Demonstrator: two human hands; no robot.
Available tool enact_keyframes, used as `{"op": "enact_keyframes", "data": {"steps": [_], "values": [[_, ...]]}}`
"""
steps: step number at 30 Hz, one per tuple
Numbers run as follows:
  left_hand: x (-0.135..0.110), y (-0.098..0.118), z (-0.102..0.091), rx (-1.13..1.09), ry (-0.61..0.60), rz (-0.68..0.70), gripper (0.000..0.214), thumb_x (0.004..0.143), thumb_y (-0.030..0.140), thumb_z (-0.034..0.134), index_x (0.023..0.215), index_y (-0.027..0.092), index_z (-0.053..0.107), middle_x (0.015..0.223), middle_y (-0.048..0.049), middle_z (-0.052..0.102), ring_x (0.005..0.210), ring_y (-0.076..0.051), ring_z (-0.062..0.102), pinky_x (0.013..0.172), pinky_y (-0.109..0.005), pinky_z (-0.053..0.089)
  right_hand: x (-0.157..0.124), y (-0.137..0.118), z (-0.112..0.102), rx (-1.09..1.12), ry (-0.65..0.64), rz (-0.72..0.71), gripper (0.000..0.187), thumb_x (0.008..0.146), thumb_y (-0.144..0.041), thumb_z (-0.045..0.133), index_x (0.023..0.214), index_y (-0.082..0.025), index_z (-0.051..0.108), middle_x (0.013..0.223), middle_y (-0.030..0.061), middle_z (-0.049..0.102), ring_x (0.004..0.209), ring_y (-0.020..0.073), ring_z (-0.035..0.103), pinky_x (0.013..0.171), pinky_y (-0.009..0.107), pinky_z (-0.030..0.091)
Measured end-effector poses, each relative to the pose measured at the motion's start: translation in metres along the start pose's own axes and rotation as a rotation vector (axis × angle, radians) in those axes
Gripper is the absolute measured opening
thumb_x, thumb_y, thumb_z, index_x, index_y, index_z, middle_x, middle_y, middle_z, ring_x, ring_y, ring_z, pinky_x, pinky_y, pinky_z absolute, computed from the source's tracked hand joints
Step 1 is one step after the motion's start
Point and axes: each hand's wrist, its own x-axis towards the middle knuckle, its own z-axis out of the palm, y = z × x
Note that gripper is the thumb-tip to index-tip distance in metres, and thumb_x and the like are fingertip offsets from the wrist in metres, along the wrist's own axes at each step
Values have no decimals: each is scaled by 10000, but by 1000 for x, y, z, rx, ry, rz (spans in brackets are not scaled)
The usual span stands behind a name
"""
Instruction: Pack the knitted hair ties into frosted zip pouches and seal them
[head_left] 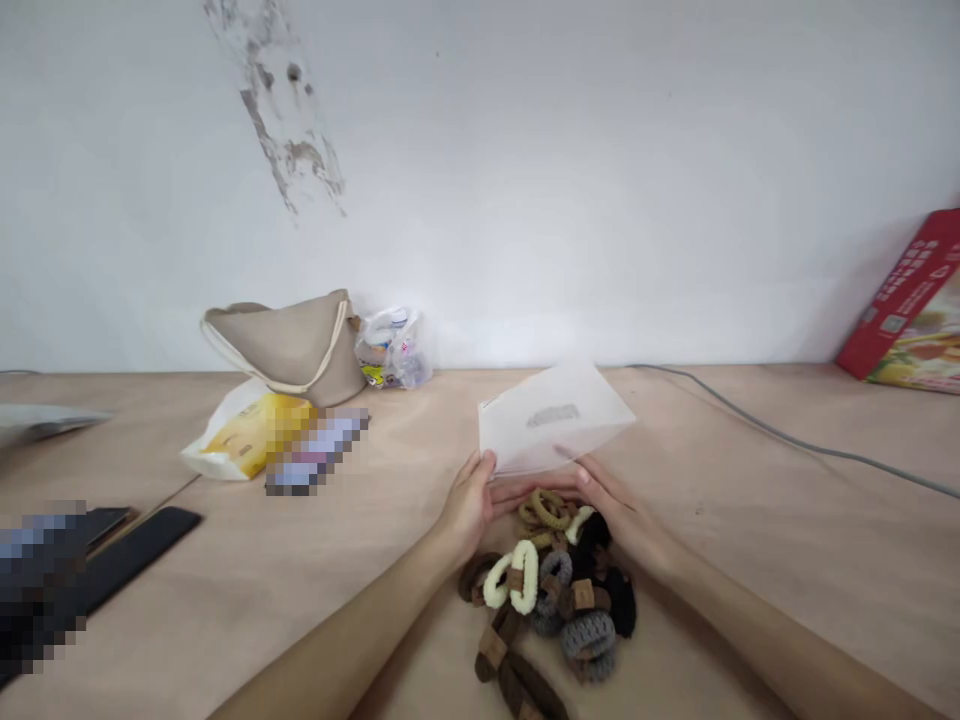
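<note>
My left hand (466,505) and right hand (616,508) hold a pale bag (559,435), mid-frame; from here I can't read its grey print (553,414) or the lettered red box (907,315), far right.

print (553,414) on the white packet (551,436) is too blurred to read; the right edge crops the red box (911,312).

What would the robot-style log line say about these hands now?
left hand: holds white pouch, near left corner; right hand: holds near edge; things: fabric loops between forearms; beyond: beige bag by wall
</note>
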Motion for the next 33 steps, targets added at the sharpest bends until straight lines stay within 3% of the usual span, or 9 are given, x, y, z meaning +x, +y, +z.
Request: {"op": "enact_keyframes", "data": {"steps": [3, 9, 14, 18, 23, 25, 28, 30, 33], "values": [[-7, -4, -2, 23, -37, -12, 272, 911, 284, 452, 1154, 165, 479, 958, -98, 719, 716, -222, 720, 703, -356, 563, -11, -5, -4, -62, 2, -11, 539, 833, -607, 473, 1241, -260, 532, 1284, 54, 557, 1275, 244, 401, 1080, 452, 239], [-16, -13, 2, 92, -109, -60, 313, 894, 363, 487, 1137, 167, 509, 946, -98, 725, 748, -239, 721, 699, -353, 551, -43, -11, -8, -104, -64, 7, 457, 892, -551, 403, 1107, -220, 632, 1162, 72, 631, 1105, 241, 552, 1004, 417, 365], [-25, -17, 6, 114, -128, -87, 307, 882, 401, 498, 1082, 168, 509, 905, -94, 729, 743, -235, 720, 701, -334, 536, -62, -16, -8, -151, -73, 25, 462, 904, -518, 390, 1207, -221, 575, 1272, 75, 565, 1239, 249, 434, 1069, 433, 264], [-34, -18, 7, 90, -91, -98, 319, 813, 427, 588, 998, 174, 529, 877, -71, 722, 722, -221, 711, 693, -328, 530, -73, -11, -8, -179, -100, 58, 440, 894, -517, 402, 1169, -234, 596, 1247, 76, 581, 1227, 260, 446, 1058, 442, 283], [-37, -13, -2, 191, 80, 108, 322, 726, 439, 661, 831, 184, 494, 744, 8, 656, 598, -142, 635, 605, -269, 501, -76, 2, -9, -136, 15, 124, 376, 847, -541, 470, 1044, -246, 594, 1122, 62, 642, 1098, 262, 559, 953, 412, 419], [-35, -10, -8, 321, 148, 223, 386, 683, 404, 700, 915, 200, 468, 722, 38, 624, 569, -116, 591, 576, -239, 470, -70, 8, -10, -138, 136, 101, 337, 829, -538, 498, 993, -245, 519, 992, 58, 668, 953, 249, 630, 816, 380, 507], [-32, -7, -16, 547, 204, 341, 493, 597, 309, 761, 1003, 196, 506, 741, 39, 594, 594, -114, 558, 586, -237, 455, -59, 14, -15, -219, 317, 13, 372, 832, -509, 493, 1076, -259, 364, 876, 25, 639, 783, 210, 651, 656, 332, 537], [-32, -6, -18, 721, 213, 403, 361, 588, 278, 757, 894, 179, 592, 715, 25, 580, 613, -127, 545, 604, -252, 451, -52, 16, -18, -297, 360, -29, 408, 835, -466, 485, 1143, -250, 327, 855, 12, 606, 733, 189, 628, 636, 320, 523], [-34, -4, -16, 955, 182, 551, 201, 603, 257, 743, 768, 186, 653, 732, -11, 603, 688, -166, 553, 657, -285, 461, -45, 15, -27, -446, 353, -59, 348, 767, -382, 544, 1074, -239, 464, 785, -5, 560, 643, 175, 565, 599, 320, 486]]}}
